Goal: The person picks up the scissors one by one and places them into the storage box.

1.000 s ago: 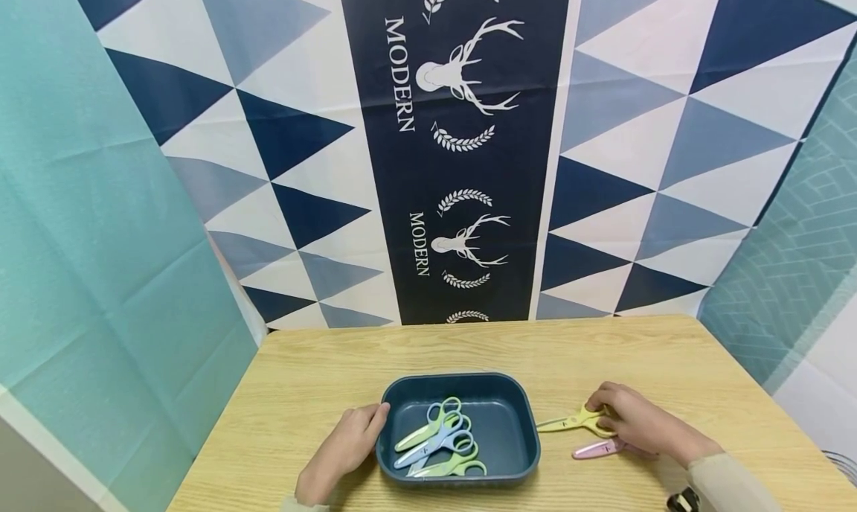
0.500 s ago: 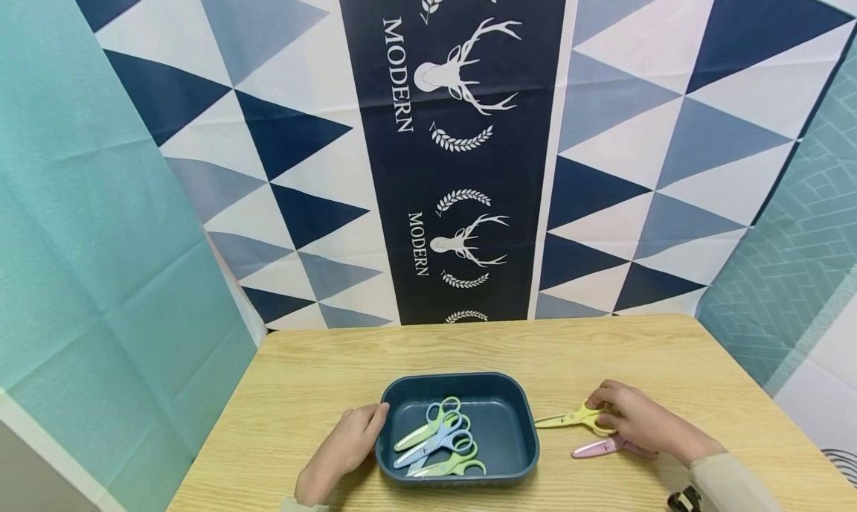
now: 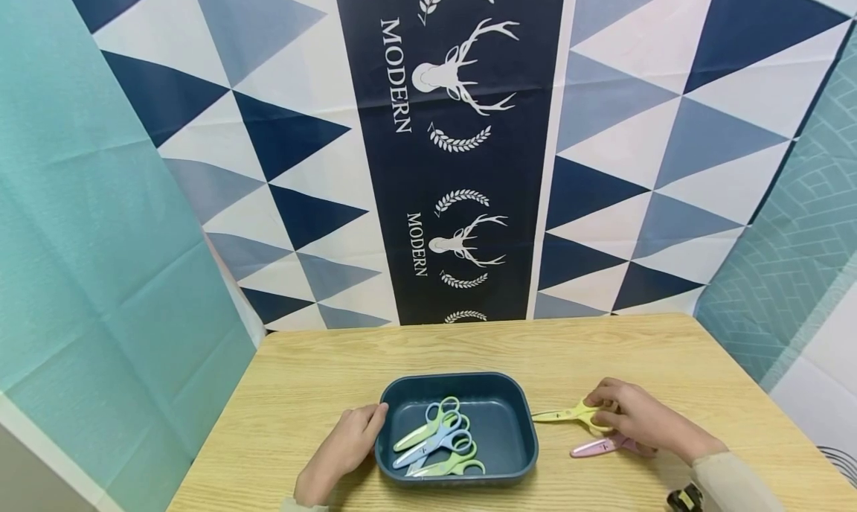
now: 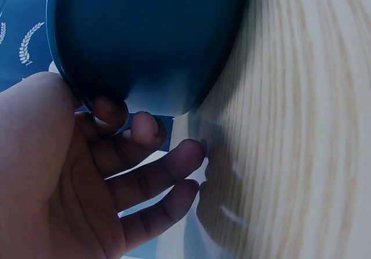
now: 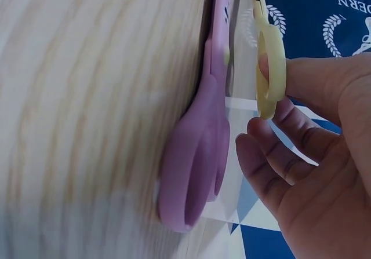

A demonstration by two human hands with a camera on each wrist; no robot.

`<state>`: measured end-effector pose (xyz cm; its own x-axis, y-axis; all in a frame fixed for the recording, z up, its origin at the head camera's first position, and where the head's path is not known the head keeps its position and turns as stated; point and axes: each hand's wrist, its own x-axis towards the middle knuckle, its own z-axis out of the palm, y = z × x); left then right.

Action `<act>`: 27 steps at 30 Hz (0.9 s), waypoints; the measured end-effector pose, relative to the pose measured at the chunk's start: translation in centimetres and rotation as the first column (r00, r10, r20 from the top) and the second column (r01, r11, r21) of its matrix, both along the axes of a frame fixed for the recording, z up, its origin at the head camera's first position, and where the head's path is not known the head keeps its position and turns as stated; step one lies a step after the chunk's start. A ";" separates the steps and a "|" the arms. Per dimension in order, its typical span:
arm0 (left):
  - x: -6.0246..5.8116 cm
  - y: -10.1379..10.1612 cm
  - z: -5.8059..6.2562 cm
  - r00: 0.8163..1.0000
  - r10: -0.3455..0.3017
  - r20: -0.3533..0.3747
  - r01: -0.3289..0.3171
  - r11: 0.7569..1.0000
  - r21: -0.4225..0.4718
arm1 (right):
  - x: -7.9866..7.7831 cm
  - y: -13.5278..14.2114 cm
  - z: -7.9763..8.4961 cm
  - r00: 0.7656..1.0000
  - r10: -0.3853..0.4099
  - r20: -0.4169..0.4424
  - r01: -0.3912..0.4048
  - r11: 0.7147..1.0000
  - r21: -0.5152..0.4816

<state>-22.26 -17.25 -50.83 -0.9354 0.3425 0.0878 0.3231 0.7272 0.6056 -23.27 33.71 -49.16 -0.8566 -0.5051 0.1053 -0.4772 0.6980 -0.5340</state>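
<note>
At the left end of a dark blue tray, my left hand grips the rim. In the left wrist view, its fingertips meet the outer wall of the tray. My right hand pinches the handle of yellow scissors between thumb and fingers; their blades point left, by the tray's right end. Pink scissors lie on the table just below that hand, apart from the fingers in the right wrist view, where their handle looms large. Blue scissors and green scissors lie overlapping inside the tray.
The wooden table runs back to a patterned cloth hung behind it. A teal cloth hangs on the left side. At the right edge stands a teal patterned panel.
Pinched in my right hand, the yellow scissors have risen slightly, and their tips stand nearer the tray. My left hand stays on the rim. The pink scissors stay on the table.
</note>
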 end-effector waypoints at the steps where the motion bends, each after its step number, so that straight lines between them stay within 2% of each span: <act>1: 0.0 0.0 0.0 1.000 -0.001 0.002 0.001 1.000 0.002 | 0.0 0.0 0.1 1.000 -0.002 0.004 0.002 1.000 -0.003; 7: 0.0 0.0 0.0 1.000 0.004 -0.003 -0.004 1.000 -0.002 | 0.0 0.3 0.2 1.000 -0.001 0.005 0.001 1.000 -0.027; 17: -0.3 0.1 -0.1 1.000 0.007 0.000 -0.007 1.000 0.005 | 0.0 0.3 0.8 0.992 -0.031 -0.125 0.029 0.999 -0.018; 27: -0.2 0.2 -0.1 1.000 0.012 0.014 -0.012 1.000 0.007 | -0.2 0.3 1.2 0.994 -0.047 -0.100 0.042 0.998 -0.054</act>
<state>-22.51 -17.06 -50.90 -0.9405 0.3308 0.0771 0.3060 0.7265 0.6152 -23.49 33.98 -47.96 -0.8618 -0.4582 0.2177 -0.4997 0.6924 -0.5204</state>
